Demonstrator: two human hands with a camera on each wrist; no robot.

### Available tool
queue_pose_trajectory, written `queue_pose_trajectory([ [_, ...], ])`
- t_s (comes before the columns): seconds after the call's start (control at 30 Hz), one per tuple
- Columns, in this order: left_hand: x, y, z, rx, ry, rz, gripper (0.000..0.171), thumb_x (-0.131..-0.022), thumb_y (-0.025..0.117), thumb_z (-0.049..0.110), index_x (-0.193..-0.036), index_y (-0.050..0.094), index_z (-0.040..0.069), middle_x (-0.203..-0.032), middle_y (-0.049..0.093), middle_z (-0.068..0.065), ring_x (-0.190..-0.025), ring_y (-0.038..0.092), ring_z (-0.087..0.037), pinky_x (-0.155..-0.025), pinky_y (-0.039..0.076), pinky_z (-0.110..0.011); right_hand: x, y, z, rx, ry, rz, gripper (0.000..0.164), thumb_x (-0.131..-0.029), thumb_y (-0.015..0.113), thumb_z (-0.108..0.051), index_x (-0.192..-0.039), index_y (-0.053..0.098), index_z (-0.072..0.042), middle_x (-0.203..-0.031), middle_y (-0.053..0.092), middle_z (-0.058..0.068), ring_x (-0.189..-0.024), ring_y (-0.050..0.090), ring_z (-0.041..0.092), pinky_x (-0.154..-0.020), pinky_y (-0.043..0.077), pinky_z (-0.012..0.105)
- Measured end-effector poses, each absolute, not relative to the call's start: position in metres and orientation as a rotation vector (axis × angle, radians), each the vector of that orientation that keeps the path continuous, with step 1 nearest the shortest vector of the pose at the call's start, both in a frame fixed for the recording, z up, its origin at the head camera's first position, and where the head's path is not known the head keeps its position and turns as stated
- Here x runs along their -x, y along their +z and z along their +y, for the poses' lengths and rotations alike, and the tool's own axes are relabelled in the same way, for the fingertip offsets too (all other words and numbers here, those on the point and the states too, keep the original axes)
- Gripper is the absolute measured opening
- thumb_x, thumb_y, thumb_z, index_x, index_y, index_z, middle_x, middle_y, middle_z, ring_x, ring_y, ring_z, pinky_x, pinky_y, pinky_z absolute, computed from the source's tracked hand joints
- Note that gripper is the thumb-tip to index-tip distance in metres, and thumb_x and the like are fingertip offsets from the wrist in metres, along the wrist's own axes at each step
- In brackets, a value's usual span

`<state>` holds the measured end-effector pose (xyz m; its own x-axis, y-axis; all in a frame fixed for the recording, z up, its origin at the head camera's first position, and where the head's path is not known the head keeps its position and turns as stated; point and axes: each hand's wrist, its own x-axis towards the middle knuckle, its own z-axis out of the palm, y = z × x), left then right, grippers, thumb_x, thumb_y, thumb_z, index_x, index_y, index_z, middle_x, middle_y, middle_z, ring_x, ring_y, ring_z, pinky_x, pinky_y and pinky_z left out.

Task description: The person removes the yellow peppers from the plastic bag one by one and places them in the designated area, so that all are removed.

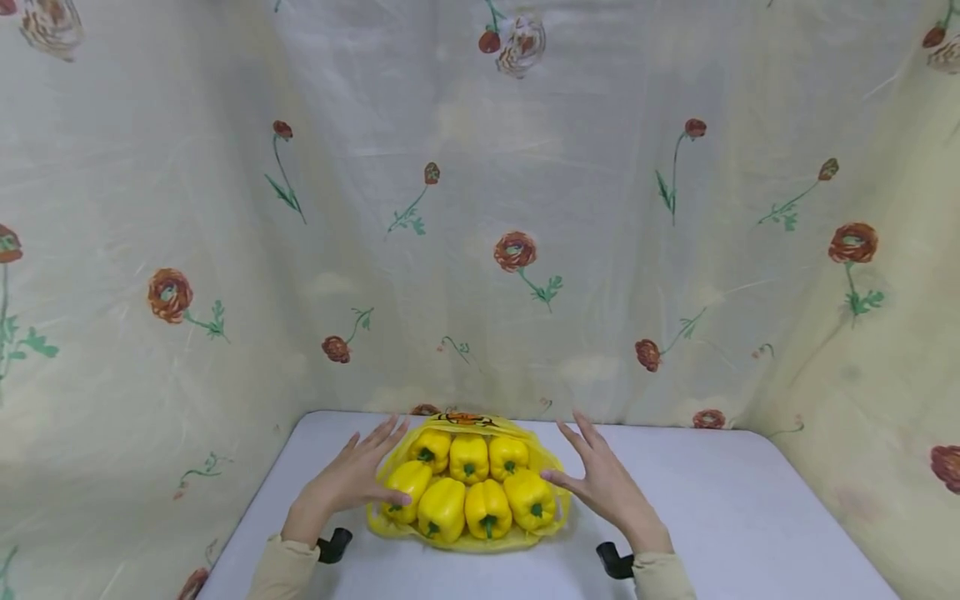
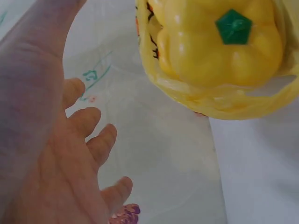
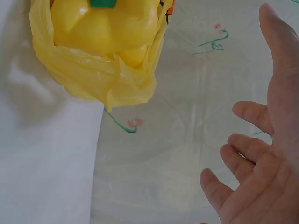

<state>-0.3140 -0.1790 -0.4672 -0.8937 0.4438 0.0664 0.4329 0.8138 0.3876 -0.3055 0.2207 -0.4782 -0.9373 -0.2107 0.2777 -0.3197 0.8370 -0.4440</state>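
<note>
Several yellow bell peppers with green stems lie in two rows inside a thin yellow plastic bag, its mouth spread toward me. Dark and orange print shows on the bag's back edge. My left hand is at the bag's left side, fingers spread and thumb overlapping the left front pepper in the head view. On the other side my right hand has its fingers spread too, its thumb beside the right front pepper. Both wrist views show the palms apart from the bag, with nothing held.
The bag stands on a white table, toward its back edge. Cream curtains with red flowers hang behind and on both sides. A black wrist mount sits at the left wrist and another at the right.
</note>
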Motion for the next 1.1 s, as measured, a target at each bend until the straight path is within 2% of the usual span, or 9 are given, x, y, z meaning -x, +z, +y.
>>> queue_pose_trajectory([
  [0.27, 0.318, -0.484, -0.182, -0.698, 0.672, 2.871, 0.112, -0.072, 0.075, 0.059, -0.156, 0.016, 0.015, -0.163, 0.01, -0.011, -0.149, 0.014, -0.034, -0.117, 0.007, -0.067, 0.307, -0.488, 0.221, -0.409, 0.879, -2.801, 0.088, -0.08, 0.068, -0.058, -0.15, 0.036, -0.016, -0.157, 0.029, 0.013, -0.141, 0.032, 0.041, -0.107, 0.034, 0.065],
  [0.4, 0.318, -0.492, -0.183, -0.687, 0.676, 2.841, 0.115, -0.069, 0.077, 0.06, -0.156, 0.016, 0.016, -0.163, 0.01, -0.011, -0.149, 0.014, -0.035, -0.115, 0.007, -0.068, 0.307, -0.492, 0.217, -0.421, 0.939, -2.779, 0.083, -0.081, 0.071, -0.053, -0.147, 0.039, -0.016, -0.15, 0.039, 0.013, -0.13, 0.046, 0.036, -0.102, 0.046, 0.055],
  [0.53, 0.318, -0.5, -0.183, -0.688, 0.697, 2.824, 0.115, -0.069, 0.076, 0.061, -0.156, 0.015, 0.016, -0.163, 0.009, -0.012, -0.149, 0.012, -0.035, -0.115, 0.007, -0.069, 0.308, -0.496, 0.214, -0.403, 0.984, -2.784, 0.079, -0.081, 0.071, -0.051, -0.146, 0.042, -0.017, -0.145, 0.045, 0.009, -0.12, 0.054, 0.028, -0.094, 0.053, 0.045],
  [0.77, 0.322, -0.515, -0.186, -0.72, 0.725, 2.84, 0.117, -0.069, 0.077, 0.061, -0.156, 0.013, 0.016, -0.164, 0.006, -0.008, -0.15, 0.01, -0.033, -0.116, 0.013, -0.067, 0.309, -0.502, 0.207, -0.376, 1.138, -2.779, 0.071, -0.082, 0.073, -0.046, -0.141, 0.048, -0.016, -0.139, 0.052, 0.004, -0.117, 0.055, 0.023, -0.093, 0.053, 0.042],
  [1.1, 0.326, -0.525, -0.197, -0.794, 0.71, 2.824, 0.117, -0.066, 0.079, 0.06, -0.156, 0.017, 0.018, -0.163, 0.008, -0.011, -0.148, 0.016, -0.038, -0.112, 0.023, -0.068, 0.311, -0.512, 0.203, -0.377, 1.328, -2.821, 0.07, -0.085, 0.069, -0.045, -0.14, 0.048, -0.008, -0.137, 0.054, 0.011, -0.119, 0.054, 0.028, -0.097, 0.052, 0.045],
])
